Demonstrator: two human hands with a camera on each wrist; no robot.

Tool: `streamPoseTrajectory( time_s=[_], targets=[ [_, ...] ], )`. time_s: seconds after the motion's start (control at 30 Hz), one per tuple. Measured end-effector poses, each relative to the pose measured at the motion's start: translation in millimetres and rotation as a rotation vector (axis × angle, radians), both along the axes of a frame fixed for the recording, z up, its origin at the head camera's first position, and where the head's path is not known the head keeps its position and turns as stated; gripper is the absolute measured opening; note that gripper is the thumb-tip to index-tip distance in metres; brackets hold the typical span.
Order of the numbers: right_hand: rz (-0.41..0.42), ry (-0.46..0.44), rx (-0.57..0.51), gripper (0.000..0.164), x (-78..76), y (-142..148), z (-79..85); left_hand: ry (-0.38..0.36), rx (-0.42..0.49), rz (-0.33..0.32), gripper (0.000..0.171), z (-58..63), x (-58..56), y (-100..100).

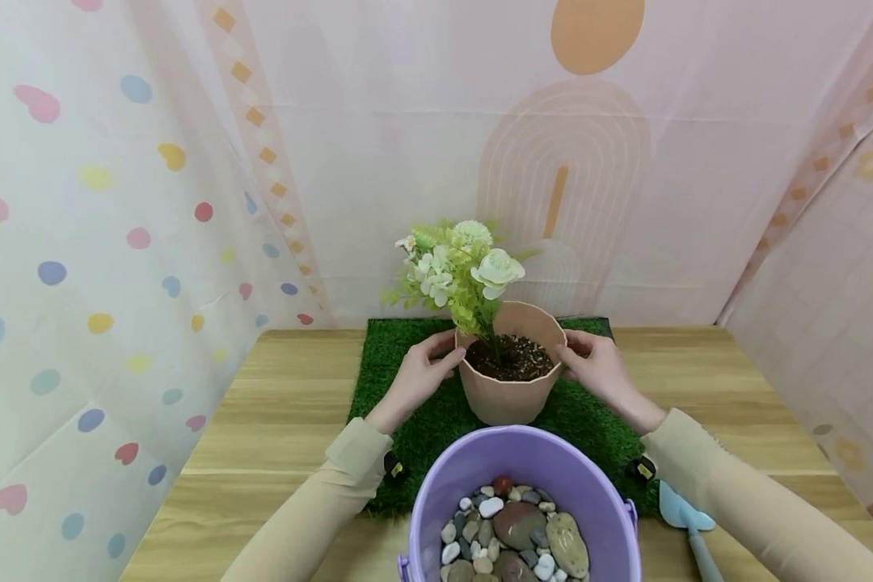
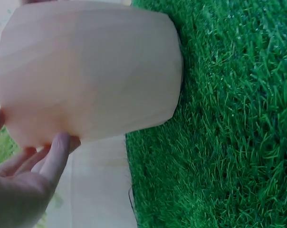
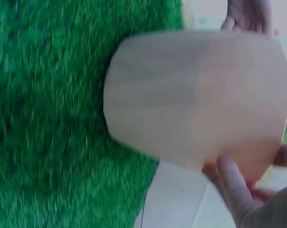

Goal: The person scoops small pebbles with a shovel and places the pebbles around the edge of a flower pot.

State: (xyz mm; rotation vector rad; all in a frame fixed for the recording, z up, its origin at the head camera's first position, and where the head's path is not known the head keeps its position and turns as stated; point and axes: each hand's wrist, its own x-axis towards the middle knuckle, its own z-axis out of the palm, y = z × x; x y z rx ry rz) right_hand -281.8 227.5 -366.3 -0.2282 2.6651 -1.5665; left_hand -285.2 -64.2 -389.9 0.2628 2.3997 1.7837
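Observation:
A peach faceted flowerpot (image 1: 511, 398) stands on a green artificial grass mat (image 1: 407, 436). Dark soil (image 1: 520, 360) fills part of it, and a bunch of white flowers (image 1: 473, 271) with light green leaves rises from its left side. My left hand (image 1: 422, 376) grips the pot's rim on the left, thumb at the inner edge and fingers on the outside. On the opposite side my right hand (image 1: 598, 368) holds the rim in the same way. Both wrist views show the pot's outer wall (image 2: 100, 71) with fingers (image 3: 231, 178) against it near the rim.
In front of the pot is a purple bucket (image 1: 527, 449) holding pebbles and larger stones (image 1: 520, 525). A blue hand trowel (image 1: 687, 517) lies to its right, beneath my right forearm. Patterned curtains (image 1: 407, 162) hang behind and beside the wooden table (image 1: 291, 404).

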Motion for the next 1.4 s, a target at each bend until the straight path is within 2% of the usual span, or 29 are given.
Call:
streamPoseTrajectory(
  time_s=[0.2, 0.47, 0.7, 0.87, 1.0, 1.17, 1.4],
  targets=[
    [0.038, 0.001, 0.004, 0.053, -4.1, 9.6, -9.9, -0.053, 0.079, -0.002, 0.055, -5.0, -5.9, -0.3],
    [0.029, -0.016, 0.003, 0.058, -3.5, 8.2, -18.9, -0.047, 0.119, 0.017, 0.054, -10.4, -4.8, -1.0],
    [0.022, -0.002, 0.012, 0.057, -4.1, 6.8, -20.8, -0.042, 0.048, 0.025, 0.053, -8.6, -1.4, -1.2],
    [0.043, 0.036, 0.071, 0.057, -2.1, 11.7, -18.4, -0.040, 0.003, 0.018, 0.054, -3.9, 1.4, -3.4],
    [0.086, 0.057, 0.123, 0.059, 9.0, 24.9, -11.9, -0.030, -0.010, 0.028, 0.058, 4.7, 9.2, -9.9],
    [0.120, 0.061, 0.194, 0.061, 34.1, 51.0, -4.5, 0.002, -0.005, 0.023, 0.058, 17.2, 24.4, -23.6],
    [0.118, 0.157, 0.286, 0.053, 68.1, 84.0, -8.8, 0.070, -0.002, 0.032, 0.054, 25.1, 49.5, -39.2]
  ],
)
